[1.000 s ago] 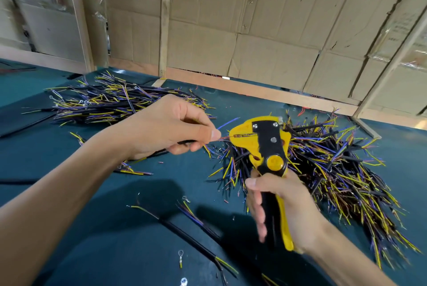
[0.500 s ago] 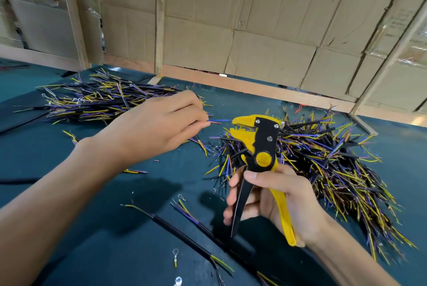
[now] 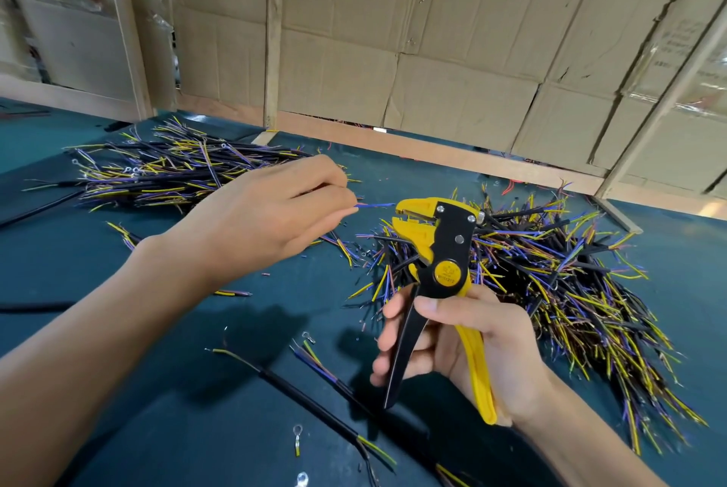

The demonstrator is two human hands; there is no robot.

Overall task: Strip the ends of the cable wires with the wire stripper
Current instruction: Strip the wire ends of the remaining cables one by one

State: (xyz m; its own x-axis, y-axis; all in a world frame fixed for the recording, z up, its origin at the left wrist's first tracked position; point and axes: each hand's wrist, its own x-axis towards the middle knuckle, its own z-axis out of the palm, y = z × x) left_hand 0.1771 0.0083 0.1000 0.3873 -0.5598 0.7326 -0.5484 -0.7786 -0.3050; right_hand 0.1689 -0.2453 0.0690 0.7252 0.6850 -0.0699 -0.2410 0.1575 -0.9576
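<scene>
Two bare hands work above a dark teal table [image 3: 165,400], seen from a camera on the person's head. On the left, the left hand [image 3: 271,215] reaches in with its back facing up, and its fingertips pinch a thin blue wire [image 3: 375,205]. That wire sticks out to the right, and its tip is just beside the open yellow head of the wire stripper [image 3: 440,250], not inside it.

On the right, the right hand [image 3: 468,345] grips the stripper upright. Its thumb lies across the front just under a round yellow pivot disc, and its fingers curl around the black handle, while the yellow handle runs along the palm. These two handles are spread apart.

Behind the stripper, a big loose pile of cut cables [image 3: 570,274] lies on the table, black sheaths with yellow, blue and purple wire ends poking out in every direction. Another pile of cables [image 3: 165,171] lies at the far left, behind the left hand.

Nearer the camera, a single black cable [image 3: 299,396] lies on the table, with a yellow wire showing at each end. Small ring terminals [image 3: 297,432] lie loose near it. Flattened cardboard sheets [image 3: 393,34] on a wooden frame form the wall beyond the table.
</scene>
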